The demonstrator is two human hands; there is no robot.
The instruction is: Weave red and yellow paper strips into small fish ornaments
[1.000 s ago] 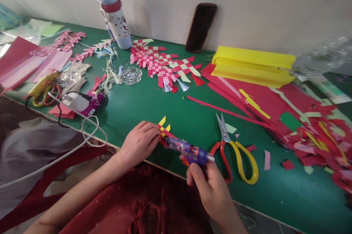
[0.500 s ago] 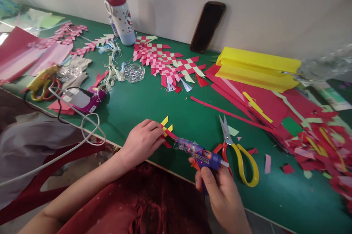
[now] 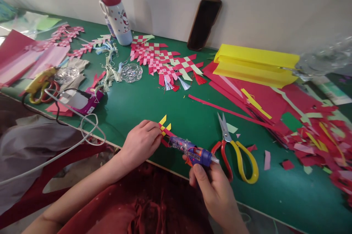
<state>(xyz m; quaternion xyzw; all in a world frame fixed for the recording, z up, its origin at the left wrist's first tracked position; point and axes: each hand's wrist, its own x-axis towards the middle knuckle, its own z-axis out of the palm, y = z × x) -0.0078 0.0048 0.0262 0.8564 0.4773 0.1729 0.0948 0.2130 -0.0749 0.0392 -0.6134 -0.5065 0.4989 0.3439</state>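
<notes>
My left hand [image 3: 144, 141] is closed on a small woven piece of red and yellow paper strips [image 3: 165, 128], holding it low over the table near its front edge. Fingers cover part of the weave. A blue glue gun [image 3: 192, 151] with an orange trigger is gripped in my right hand [image 3: 210, 186], its nozzle pointing left at the paper strips. Whether the tip touches the paper I cannot tell. A clear glue stick pokes out of the gun's back end. To the right of the gun lie scissors [image 3: 232, 149] with red and yellow handles, blades slightly apart.
Finished woven paper pieces [image 3: 165, 58] with tassels lie at the back, near a bottle [image 3: 117, 14] and a phone [image 3: 204, 23] leaning on the wall. Paper scraps [image 3: 316, 131] heap up on the right. A cable [image 3: 63, 155] crosses at left beside a purple box [image 3: 92, 102].
The glue gun in my right hand has moved left, bringing its nozzle closer to the woven paper. My left hand stays nearly still. The whole view has shifted slightly.
</notes>
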